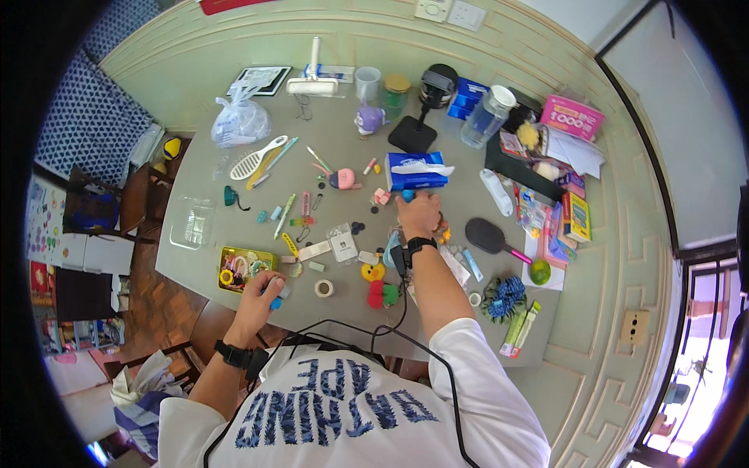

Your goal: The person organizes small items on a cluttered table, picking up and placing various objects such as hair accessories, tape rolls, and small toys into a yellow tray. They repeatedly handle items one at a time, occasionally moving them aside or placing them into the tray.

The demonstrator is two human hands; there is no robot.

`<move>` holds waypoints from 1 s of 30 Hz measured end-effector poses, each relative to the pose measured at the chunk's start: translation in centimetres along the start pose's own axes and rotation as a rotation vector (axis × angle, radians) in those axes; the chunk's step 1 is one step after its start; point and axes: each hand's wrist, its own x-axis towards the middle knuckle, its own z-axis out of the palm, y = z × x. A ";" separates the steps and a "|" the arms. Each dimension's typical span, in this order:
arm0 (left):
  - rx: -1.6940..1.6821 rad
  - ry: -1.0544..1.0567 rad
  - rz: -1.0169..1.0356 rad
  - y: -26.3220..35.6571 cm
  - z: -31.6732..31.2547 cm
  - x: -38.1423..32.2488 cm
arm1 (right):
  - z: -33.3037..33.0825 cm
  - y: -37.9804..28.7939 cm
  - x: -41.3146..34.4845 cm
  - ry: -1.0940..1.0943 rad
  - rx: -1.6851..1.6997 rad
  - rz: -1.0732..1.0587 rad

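My left hand [257, 301] is at the table's front edge, fingers curled around small blue and grey-blue pieces [275, 303] whose kind I cannot make out. Beside it stands a yellow tin [222, 279] of hair ties and trinkets. My right hand [419, 212] reaches over the middle of the table, its fingertips on a small round blue object [408, 195]. Directly beyond lies a blue tissue pack [404, 162] with a tissue sticking out. Small pink blocks [382, 196] sit just left of those fingers. The right palm and whatever is under it are hidden.
A black paddle brush [485, 235] and a green citrus fruit [539, 272] lie to the right. A glass jar [487, 117], a black stand [413, 134] and a lint roller [312, 86] are at the back. Cables [404, 304] hang from my right wrist. A tape roll [323, 288] is near the front.
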 end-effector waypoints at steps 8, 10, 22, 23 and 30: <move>-0.169 0.043 0.046 -0.2 -2.1 -0.8 | -2.8 -2.2 -3.6 0.301 0.725 -0.303; -0.197 0.045 0.042 -0.4 -1.8 -0.1 | -4.1 -2.4 -5.4 0.178 0.765 -0.309; 0.552 -0.120 0.599 5.4 5.8 1.0 | -12.5 -3.1 -17.2 -0.508 0.991 -0.446; 0.586 -0.108 0.682 6.1 6.9 0.7 | -13.1 -3.1 -17.9 -0.494 1.031 -0.492; 0.744 -0.081 0.760 7.5 10.9 -2.7 | -13.8 -1.5 -21.2 -0.324 1.078 -0.403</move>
